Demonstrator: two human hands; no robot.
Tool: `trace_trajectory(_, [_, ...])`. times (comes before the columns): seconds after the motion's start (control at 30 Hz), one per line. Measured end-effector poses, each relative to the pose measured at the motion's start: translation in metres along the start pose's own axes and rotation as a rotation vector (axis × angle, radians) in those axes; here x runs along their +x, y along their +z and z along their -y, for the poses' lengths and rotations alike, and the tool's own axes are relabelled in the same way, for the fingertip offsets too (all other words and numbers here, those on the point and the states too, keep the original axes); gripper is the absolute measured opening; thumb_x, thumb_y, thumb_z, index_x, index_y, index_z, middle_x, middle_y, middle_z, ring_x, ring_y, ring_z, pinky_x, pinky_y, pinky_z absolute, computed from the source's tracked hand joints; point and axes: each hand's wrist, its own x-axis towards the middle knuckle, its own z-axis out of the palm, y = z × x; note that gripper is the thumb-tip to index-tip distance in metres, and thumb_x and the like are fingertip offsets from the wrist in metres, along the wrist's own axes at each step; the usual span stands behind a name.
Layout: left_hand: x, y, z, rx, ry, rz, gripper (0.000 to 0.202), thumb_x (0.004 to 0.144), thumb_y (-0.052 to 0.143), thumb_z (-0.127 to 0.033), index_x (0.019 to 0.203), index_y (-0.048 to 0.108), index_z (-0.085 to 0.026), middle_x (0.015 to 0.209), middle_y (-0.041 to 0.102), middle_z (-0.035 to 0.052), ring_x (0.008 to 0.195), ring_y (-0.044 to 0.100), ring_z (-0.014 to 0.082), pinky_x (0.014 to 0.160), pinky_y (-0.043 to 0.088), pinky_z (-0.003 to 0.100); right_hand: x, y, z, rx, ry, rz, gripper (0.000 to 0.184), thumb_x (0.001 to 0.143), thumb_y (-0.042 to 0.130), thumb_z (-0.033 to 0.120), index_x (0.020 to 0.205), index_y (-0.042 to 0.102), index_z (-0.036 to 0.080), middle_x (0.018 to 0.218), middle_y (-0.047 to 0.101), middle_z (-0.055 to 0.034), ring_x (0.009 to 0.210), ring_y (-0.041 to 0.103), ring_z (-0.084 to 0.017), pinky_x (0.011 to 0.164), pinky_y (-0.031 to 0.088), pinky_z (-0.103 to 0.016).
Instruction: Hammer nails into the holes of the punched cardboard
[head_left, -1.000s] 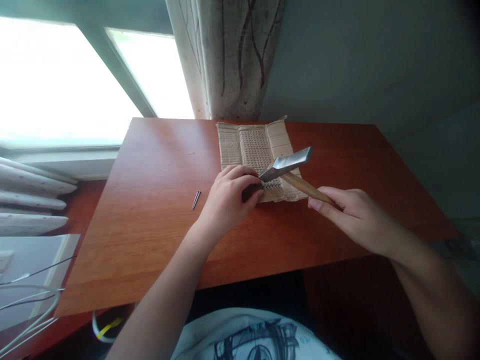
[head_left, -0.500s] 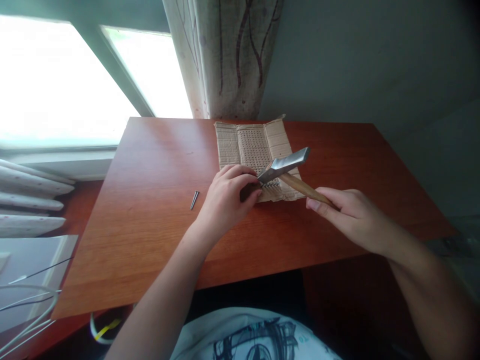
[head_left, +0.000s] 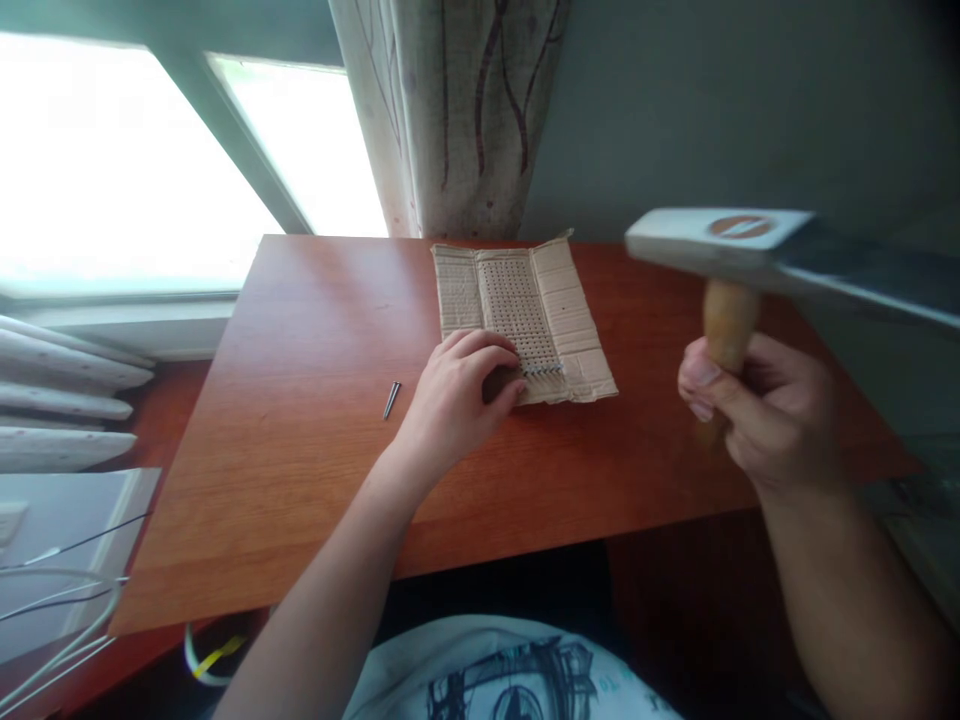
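Note:
My right hand (head_left: 772,410) is wrapped round the wooden handle of a hammer (head_left: 705,235), raised above the right side of the table; its metal head points away to both sides and is a little blurred. On the near left part of a cardboard sheet (head_left: 581,335) rests my left hand (head_left: 461,385), its thumb and fingers curled toward each other. What they pinch, if anything, is hidden. Rows of small holes run down the cardboard's middle strip, and a row of nails (head_left: 546,370) stands in its near end, beside my left fingertips.
Loose nails (head_left: 391,400) lie on the brown wooden table (head_left: 300,480), left of my left hand. A curtain (head_left: 487,110) hangs behind the cardboard, next to a bright window (head_left: 112,170). White cables (head_left: 67,630) hang at the lower left, beyond the table edge.
The hammer has risen from beside my left fingers up and to the right, and now appears much larger. My left hand and the cardboard have stayed in place.

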Motion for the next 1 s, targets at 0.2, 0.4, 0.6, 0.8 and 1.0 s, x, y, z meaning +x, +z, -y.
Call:
trace_trajectory(0.2, [0.000, 0.000, 0.001, -0.007, 0.014, -0.011, 0.008, 0.086, 0.072, -0.019, 0.095, 0.072, -0.020, 0.112, 0.075, 0.0058, 0.106, 0.065, 0.0246, 0.096, 0.052, 0.042, 0.033, 0.016, -0.017, 0.398, -0.092, -0.095, 0.052, 0.091, 0.071, 0.046, 0.055, 0.040, 0.024, 0.042, 0.024, 0.0074, 0.035, 0.021, -0.009, 0.039, 0.013, -0.031])
trace_trajectory(0.4, [0.000, 0.000, 0.001, -0.013, 0.014, -0.006, 0.008, 0.087, 0.072, -0.019, 0.095, 0.072, -0.019, 0.112, 0.075, 0.0063, 0.105, 0.065, 0.0244, 0.096, 0.053, 0.043, 0.047, 0.027, -0.045, 0.455, -0.124, -0.213, 0.055, 0.091, 0.068, 0.054, 0.058, 0.037, 0.023, 0.042, 0.025, 0.0091, 0.034, 0.020, -0.007, 0.037, 0.013, -0.029])
trace_trajectory(0.6, [0.000, -0.001, 0.000, -0.003, 0.013, -0.003, 0.008, 0.087, 0.071, -0.019, 0.096, 0.072, -0.019, 0.112, 0.074, 0.0053, 0.105, 0.065, 0.0237, 0.096, 0.052, 0.041, 0.048, 0.028, -0.052, 0.387, -0.163, -0.222, 0.058, 0.089, 0.070, 0.057, 0.055, 0.038, 0.022, 0.047, 0.031, 0.0058, 0.041, 0.033, -0.009, 0.040, 0.024, -0.028])
trace_trajectory(0.8, [-0.001, -0.001, 0.001, 0.012, 0.020, 0.012, 0.011, 0.088, 0.070, -0.019, 0.099, 0.072, -0.020, 0.114, 0.074, 0.0057, 0.106, 0.065, 0.0242, 0.096, 0.052, 0.042, 0.045, 0.025, -0.054, 0.397, -0.180, -0.160, 0.064, 0.089, 0.067, 0.061, 0.050, 0.035, 0.022, 0.048, 0.034, 0.0038, 0.048, 0.041, -0.012, 0.049, 0.041, -0.030])
trace_trajectory(1.0, [-0.001, -0.011, -0.004, -0.046, 0.050, -0.108, 0.020, 0.091, 0.065, -0.018, 0.110, 0.070, -0.020, 0.116, 0.074, 0.0062, 0.110, 0.067, 0.0227, 0.099, 0.054, 0.039, 0.042, 0.027, -0.054, 0.493, -0.106, -0.181, 0.063, 0.092, 0.067, 0.051, 0.051, 0.029, 0.022, 0.041, 0.024, 0.0084, 0.033, 0.021, -0.006, 0.037, 0.014, -0.027])
